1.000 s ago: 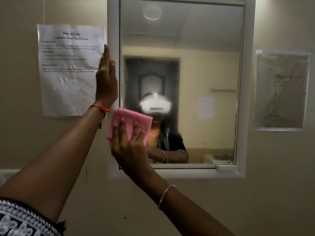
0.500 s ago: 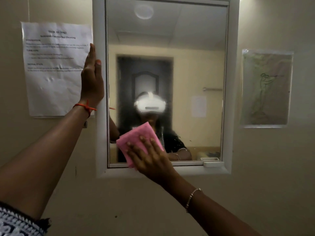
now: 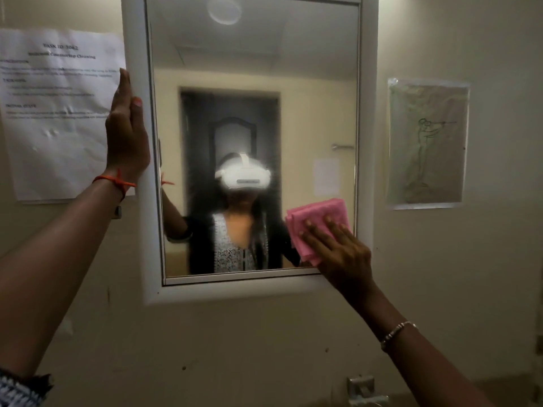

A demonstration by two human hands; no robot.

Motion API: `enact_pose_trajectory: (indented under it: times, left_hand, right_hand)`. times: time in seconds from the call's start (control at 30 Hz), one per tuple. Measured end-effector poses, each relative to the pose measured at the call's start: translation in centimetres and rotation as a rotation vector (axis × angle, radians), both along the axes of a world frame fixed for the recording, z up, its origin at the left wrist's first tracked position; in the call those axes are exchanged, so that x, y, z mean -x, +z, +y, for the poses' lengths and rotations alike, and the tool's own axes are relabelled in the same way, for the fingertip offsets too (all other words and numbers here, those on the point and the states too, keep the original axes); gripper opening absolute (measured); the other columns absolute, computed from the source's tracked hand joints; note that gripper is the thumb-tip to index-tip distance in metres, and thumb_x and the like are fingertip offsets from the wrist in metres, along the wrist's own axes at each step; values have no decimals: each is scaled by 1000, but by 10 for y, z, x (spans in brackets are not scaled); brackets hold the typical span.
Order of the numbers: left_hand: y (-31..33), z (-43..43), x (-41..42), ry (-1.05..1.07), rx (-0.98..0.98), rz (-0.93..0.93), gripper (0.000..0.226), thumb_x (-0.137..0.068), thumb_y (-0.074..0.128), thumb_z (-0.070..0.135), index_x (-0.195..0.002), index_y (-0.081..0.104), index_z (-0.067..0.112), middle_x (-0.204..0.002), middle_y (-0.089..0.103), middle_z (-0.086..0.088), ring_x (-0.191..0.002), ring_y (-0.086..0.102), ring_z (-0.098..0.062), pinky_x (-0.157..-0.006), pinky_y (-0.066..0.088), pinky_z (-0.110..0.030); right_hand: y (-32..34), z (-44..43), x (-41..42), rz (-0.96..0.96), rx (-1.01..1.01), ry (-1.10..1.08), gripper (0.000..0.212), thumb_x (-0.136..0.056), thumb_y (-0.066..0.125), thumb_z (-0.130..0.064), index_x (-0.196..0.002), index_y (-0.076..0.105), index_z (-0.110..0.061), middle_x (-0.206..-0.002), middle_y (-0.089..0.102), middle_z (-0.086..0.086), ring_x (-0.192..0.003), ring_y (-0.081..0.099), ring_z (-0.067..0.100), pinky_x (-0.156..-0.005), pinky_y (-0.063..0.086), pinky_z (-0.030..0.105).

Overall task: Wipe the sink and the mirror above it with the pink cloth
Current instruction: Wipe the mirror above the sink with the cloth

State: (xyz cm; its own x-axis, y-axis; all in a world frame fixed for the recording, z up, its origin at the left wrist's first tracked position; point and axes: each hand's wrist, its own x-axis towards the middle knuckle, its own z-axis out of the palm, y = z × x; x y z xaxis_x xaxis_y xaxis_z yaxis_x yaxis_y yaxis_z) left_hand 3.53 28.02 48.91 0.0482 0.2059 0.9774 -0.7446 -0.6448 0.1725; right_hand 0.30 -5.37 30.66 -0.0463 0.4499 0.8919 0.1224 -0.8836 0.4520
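Note:
A white-framed mirror [image 3: 293, 69] hangs on the wall ahead of me. My right hand [image 3: 338, 254] presses a folded pink cloth [image 3: 317, 218] flat against the glass at its lower right corner, fingers spread and straight over the cloth. The straight fingers of my left hand [image 3: 126, 136] lie flat against the mirror's left frame edge, holding nothing. The sink itself is out of view; only a metal tap fitting [image 3: 364, 389] shows at the bottom edge.
A printed paper sheet [image 3: 55, 113] is taped to the wall left of the mirror. A sleeved drawing [image 3: 427, 142] hangs to the right. Bare beige wall runs below the mirror down to the tap.
My right hand has slid the pink cloth across the lower glass from left to the lower right corner. The left hand has stayed on the frame's left edge.

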Motion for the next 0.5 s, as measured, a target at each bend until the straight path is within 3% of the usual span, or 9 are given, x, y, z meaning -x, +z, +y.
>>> enact_pose_trajectory:
  times: [0.2,0.33,0.5]
  left_hand:
    - [-1,0,0,3,-7,-1,48,-99,25,16,-142,16,-4,-152,21,-21,-142,22,-24,-104,11,2]
    - [-2,1,-2,-17,-13,-1,48,-99,25,15,-141,15,-6,-152,20,-22,-142,21,-26,-104,11,2]
    - [-3,1,-5,-39,-8,-7,48,-98,26,13,-140,16,-8,-151,21,-25,-142,22,-29,-105,12,1]
  right_hand:
    - [-5,-1,13,79,-342,59,35,-72,69,-26,-105,70,-14,-101,72,11,-86,70,30,-55,59,37]
    - [-2,27,23,141,-696,91,29,-75,72,-35,-93,74,-13,-78,75,11,-56,68,24,-52,47,18]
    - [3,63,36,228,-917,161,48,-80,37,-35,-89,73,-5,-76,71,17,-66,67,34,-53,57,36]
